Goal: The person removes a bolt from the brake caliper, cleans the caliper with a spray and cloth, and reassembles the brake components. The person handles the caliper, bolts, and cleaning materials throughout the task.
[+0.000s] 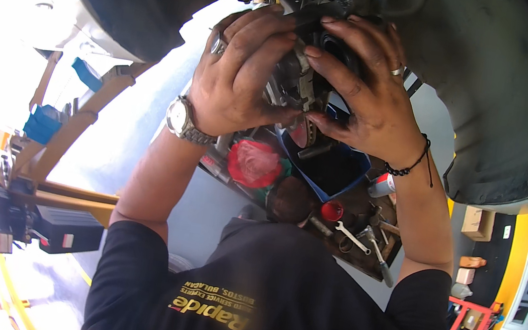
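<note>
Garage floor below, tools (354, 237) scattered. Left hand (239, 80) and right hand (368, 98) both grip brake part (300, 79) under car; part not yet free.

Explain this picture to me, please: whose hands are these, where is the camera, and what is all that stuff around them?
There is no machine here, just a person with a wide fisheye camera worn on the head, so edges bend. The picture seems to look up under a raised car, with the person's dark shirt at the bottom. The left hand, with a wristwatch, and the right hand, with a black bead bracelet, both grip a grimy metal brake part beside the dark wheel arch. Behind them lies a cluttered tray holding a wrench, a red cap, a red bag and a blue bin. A yellow lift arm stands at the left.
</note>
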`<action>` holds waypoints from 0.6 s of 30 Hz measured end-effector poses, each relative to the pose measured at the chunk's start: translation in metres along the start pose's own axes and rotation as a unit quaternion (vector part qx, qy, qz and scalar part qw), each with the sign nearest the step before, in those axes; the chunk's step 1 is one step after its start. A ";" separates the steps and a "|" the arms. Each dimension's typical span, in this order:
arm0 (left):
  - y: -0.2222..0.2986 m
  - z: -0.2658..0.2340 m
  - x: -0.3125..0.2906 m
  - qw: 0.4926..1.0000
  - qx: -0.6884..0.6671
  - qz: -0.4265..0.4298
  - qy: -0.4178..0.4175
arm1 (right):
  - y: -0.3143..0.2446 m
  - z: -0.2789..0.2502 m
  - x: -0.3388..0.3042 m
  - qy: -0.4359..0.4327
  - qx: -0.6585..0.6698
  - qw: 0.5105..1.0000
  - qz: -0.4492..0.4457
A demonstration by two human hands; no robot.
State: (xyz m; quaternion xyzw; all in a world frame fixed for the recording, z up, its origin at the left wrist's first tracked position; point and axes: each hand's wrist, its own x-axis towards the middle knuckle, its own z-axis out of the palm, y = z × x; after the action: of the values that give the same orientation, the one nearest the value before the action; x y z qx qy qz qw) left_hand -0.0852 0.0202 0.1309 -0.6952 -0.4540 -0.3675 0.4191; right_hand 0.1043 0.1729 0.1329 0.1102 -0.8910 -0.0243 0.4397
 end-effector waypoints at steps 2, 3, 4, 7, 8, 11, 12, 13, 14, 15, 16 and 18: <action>-0.002 0.003 -0.001 1.000 -0.021 0.010 0.011 | 0.002 0.001 -0.001 -0.001 0.018 1.000 0.009; -0.004 0.004 -0.001 0.999 -0.032 0.014 0.011 | 0.003 0.001 -0.001 0.001 0.025 1.000 0.007; -0.004 0.003 -0.002 1.000 -0.025 0.018 0.005 | 0.003 0.001 -0.002 0.002 0.026 1.000 0.007; -0.005 0.003 0.000 0.999 -0.032 0.025 0.013 | 0.000 0.001 -0.001 0.000 0.023 1.000 0.018; -0.005 0.004 0.001 0.999 -0.038 0.027 0.017 | -0.002 0.001 0.000 -0.001 0.021 1.000 0.023; -0.005 0.004 0.003 0.998 -0.052 0.027 0.024 | -0.003 -0.003 0.002 -0.005 0.002 1.000 0.000; -0.005 0.004 0.003 0.998 -0.049 0.028 0.019 | -0.003 -0.004 0.003 -0.003 0.001 1.000 -0.009; -0.005 0.003 0.003 0.998 -0.047 0.023 0.018 | -0.003 -0.005 0.004 -0.004 -0.004 1.000 -0.016; -0.005 0.003 0.003 0.999 -0.039 0.032 0.015 | -0.003 -0.006 0.004 -0.018 -0.019 0.999 -0.018; -0.006 0.002 0.003 0.999 -0.032 0.035 0.014 | -0.003 -0.005 0.005 -0.006 -0.009 1.000 -0.020; -0.006 0.002 0.003 0.999 -0.025 0.038 0.014 | -0.003 -0.005 0.005 -0.007 -0.009 1.000 -0.019; -0.008 0.002 0.002 0.998 -0.026 0.051 0.010 | -0.003 -0.003 0.006 -0.006 -0.009 1.000 -0.021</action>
State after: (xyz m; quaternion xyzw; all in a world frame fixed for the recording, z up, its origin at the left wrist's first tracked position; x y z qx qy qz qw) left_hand -0.0917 0.0249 0.1341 -0.7242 -0.4046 -0.3640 0.4234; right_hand 0.1037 0.1690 0.1387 0.1253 -0.8908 -0.0419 0.4348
